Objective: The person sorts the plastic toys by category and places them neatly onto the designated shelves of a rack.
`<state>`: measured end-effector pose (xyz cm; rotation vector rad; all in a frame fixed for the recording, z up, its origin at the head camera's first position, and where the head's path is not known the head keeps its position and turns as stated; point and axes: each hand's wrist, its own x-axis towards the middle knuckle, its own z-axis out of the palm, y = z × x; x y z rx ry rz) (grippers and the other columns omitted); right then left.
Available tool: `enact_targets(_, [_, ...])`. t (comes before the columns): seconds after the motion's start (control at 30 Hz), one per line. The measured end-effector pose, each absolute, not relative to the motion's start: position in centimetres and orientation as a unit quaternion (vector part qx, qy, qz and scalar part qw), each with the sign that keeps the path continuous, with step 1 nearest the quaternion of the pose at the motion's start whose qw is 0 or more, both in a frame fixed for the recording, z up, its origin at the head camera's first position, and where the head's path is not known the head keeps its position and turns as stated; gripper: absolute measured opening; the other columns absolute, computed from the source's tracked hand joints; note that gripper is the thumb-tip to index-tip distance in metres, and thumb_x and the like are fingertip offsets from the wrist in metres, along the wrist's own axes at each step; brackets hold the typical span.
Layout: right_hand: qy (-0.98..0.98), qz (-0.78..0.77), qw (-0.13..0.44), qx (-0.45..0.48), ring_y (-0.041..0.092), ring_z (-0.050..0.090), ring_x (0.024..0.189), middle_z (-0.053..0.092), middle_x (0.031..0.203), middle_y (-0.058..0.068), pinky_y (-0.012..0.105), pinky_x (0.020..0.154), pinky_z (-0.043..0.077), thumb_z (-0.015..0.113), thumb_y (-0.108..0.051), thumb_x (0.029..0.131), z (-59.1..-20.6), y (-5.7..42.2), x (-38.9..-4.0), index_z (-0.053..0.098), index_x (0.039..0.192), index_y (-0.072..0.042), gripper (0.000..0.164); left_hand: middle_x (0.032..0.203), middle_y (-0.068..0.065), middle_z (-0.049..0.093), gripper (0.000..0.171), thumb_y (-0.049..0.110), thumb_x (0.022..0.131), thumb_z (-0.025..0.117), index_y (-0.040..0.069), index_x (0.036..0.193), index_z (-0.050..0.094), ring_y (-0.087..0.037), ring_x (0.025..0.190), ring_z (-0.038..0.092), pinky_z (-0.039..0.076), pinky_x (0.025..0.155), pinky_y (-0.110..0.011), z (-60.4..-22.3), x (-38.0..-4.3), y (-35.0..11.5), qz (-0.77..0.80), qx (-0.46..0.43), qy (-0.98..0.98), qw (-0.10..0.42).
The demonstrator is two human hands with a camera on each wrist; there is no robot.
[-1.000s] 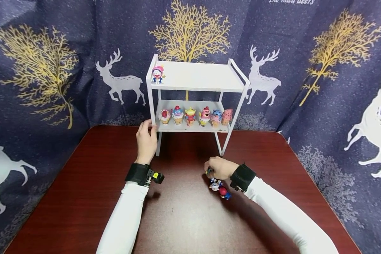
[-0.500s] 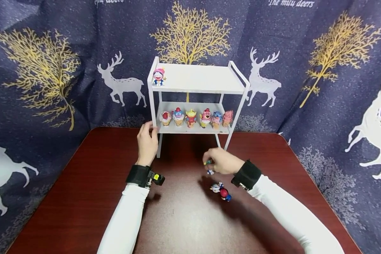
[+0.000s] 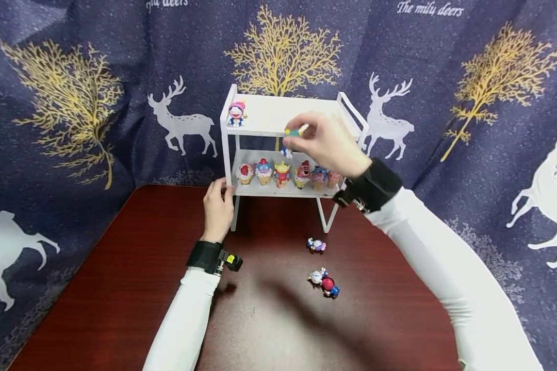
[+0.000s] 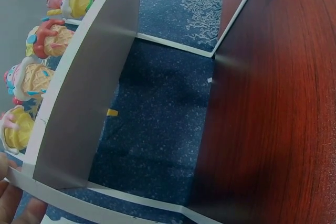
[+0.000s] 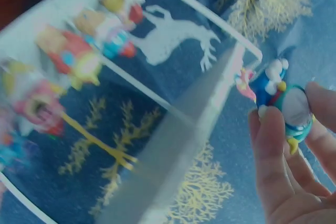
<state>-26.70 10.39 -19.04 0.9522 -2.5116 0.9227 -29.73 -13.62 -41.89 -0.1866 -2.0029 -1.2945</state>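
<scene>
My left hand holds the left front post of a white two-tier shelf; in the left wrist view its fingertips show behind the post. My right hand is raised in front of the top tier. Between thumb and fingers it pinches a small figurine with a blue body and a green and yellow cap. In the head view this figurine hangs head up, partly covered by the fingers. A similar figurine in a pink hat stands at the top tier's left end.
Several ice-cream-cone figures stand in a row on the lower tier. On the dark red table lie a white and purple figurine, a white-headed one and a red and blue one. A deer-print cloth hangs behind.
My right hand has lifted the green-capped figurine off the table and carried it up and forward to the top tier's height. The left hand stays on the post.
</scene>
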Motion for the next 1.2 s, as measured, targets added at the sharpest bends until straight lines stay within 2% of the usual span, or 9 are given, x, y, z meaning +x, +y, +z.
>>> enact_targets(0.13, [-0.883, 0.309, 0.176, 0.306, 0.015, 0.066, 0.083, 0.068, 0.108, 0.005, 0.028, 0.075, 0.049, 0.073, -0.023, 0.09, -17.0, 8.7, -28.2, 0.071, 0.11, -0.007, 0.025, 0.102, -0.02, 0.059, 0.02, 0.006, 0.098, 0.057, -0.005, 0.115, 0.061, -0.033, 0.09, 0.059, 0.048, 0.077, -0.042, -41.8, -29.7, -13.7, -0.499, -0.074, -0.782, 0.367])
enact_targets(0.33, [-0.893, 0.309, 0.183, 0.271, 0.012, 0.063, 0.084, 0.067, 0.11, 0.003, 0.024, 0.079, 0.047, 0.07, -0.022, 0.091, -16.3, 6.6, -30.5, 0.071, 0.113, -0.009, 0.025, 0.101, -0.019, 0.06, 0.02, 0.006, 0.098, 0.058, -0.004, 0.115, 0.061, -0.033, 0.088, 0.058, 0.046, 0.075, -0.042, -41.8, -29.7, -13.8, -0.499, -0.079, -0.781, 0.367])
enact_targets(0.6, [-0.91, 0.283, 0.178, 0.245, 0.016, 0.059, 0.109, 0.068, 0.113, 0.006, 0.026, 0.092, 0.043, 0.069, -0.02, 0.093, -16.2, 4.2, -32.2, 0.07, 0.114, -0.007, 0.025, 0.102, -0.019, 0.06, 0.021, 0.008, 0.099, 0.057, -0.003, 0.115, 0.062, -0.033, 0.09, 0.058, 0.046, 0.075, -0.041, -41.9, -29.9, -13.9, -0.496, -0.076, -0.787, 0.36])
enact_targets(0.93, [-0.922, 0.252, 0.171, 0.239, 0.015, 0.058, 0.102, 0.068, 0.109, 0.004, 0.026, 0.089, 0.042, 0.068, -0.022, 0.094, -17.0, 2.4, -32.7, 0.07, 0.112, -0.008, 0.023, 0.101, -0.019, 0.06, 0.019, 0.007, 0.099, 0.057, -0.003, 0.114, 0.062, -0.032, 0.089, 0.058, 0.046, 0.075, -0.041, -41.9, -29.9, -13.7, -0.49, -0.077, -0.787, 0.368])
enact_targets(1.2, [-0.93, 0.234, 0.16, 0.233, 0.015, 0.057, 0.107, 0.066, 0.115, 0.004, 0.026, 0.092, 0.042, 0.068, -0.025, 0.094, -16.8, 2.1, -32.6, 0.069, 0.115, -0.009, 0.026, 0.1, -0.019, 0.06, 0.019, 0.006, 0.099, 0.057, -0.004, 0.113, 0.062, -0.033, 0.09, 0.058, 0.047, 0.077, -0.041, -41.8, -29.8, -13.8, -0.491, -0.078, -0.785, 0.369])
